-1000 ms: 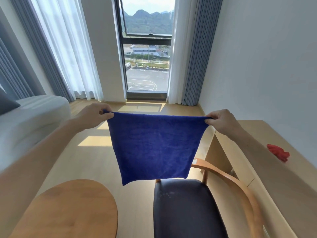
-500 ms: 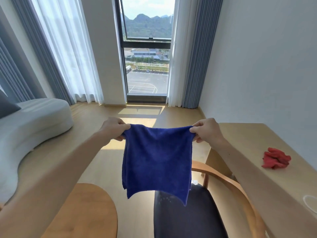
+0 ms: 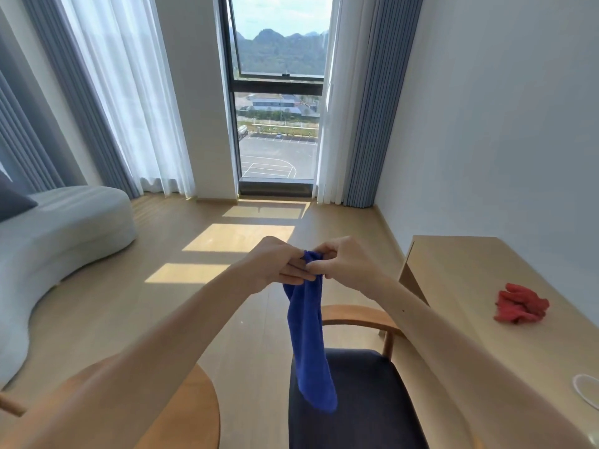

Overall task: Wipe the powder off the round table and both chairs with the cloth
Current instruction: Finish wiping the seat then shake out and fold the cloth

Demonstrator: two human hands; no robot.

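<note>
The biggest risk lies with the round table (image 3: 181, 413): only a slice of its wooden top shows at the bottom left, mostly hidden under the person's left forearm, so any powder on it cannot be judged from here and a patch could easily be missed. Next comes the chair (image 3: 366, 400) just beside the table, with its dark seat straight below the hands and its curved wooden armrest behind; powder on the dark cushion is too faint to make out, and a swipe with a bunched cloth would likely smear it or knock it onto the floor. The second chair is not in view at all.

The blue cloth (image 3: 309, 338) hangs in the air as a narrow folded strip, its lower end dangling over the chair seat without clearly touching it. If the top corners slip while being gathered, the fold probably opens or the cloth drops.

Both forearms reach forward and meet at mid-frame. The left hand (image 3: 275, 265) and right hand (image 3: 343, 262) are pressed close together, each pinching the cloth's top edge with curled fingers.
</note>
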